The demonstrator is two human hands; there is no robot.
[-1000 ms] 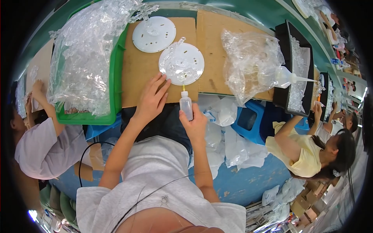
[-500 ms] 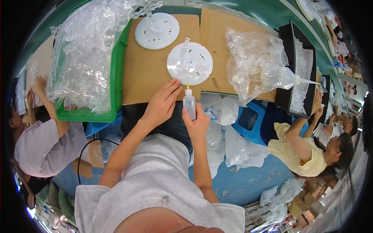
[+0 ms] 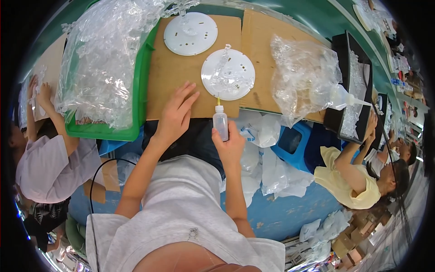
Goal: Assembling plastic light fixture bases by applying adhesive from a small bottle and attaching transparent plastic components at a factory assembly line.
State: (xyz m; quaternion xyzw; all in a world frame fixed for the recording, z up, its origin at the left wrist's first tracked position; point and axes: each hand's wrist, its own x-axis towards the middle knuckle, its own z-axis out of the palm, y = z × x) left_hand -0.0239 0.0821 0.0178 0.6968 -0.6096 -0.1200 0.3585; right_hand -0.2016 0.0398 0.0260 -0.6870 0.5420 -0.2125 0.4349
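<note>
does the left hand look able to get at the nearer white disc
Likely yes: the left hand looks empty and is close to the nearer white disc, with only cardboard showing between them.

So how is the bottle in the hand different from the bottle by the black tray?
The small squeeze bottle is held in the right hand, but no hand holds the other bottle. The squeeze bottle has a thin yellow tip, while the other bottle has a long white nozzle. The squeeze bottle points forward; the other bottle points right, across the black tray. Both are pale with narrow ends.
</note>
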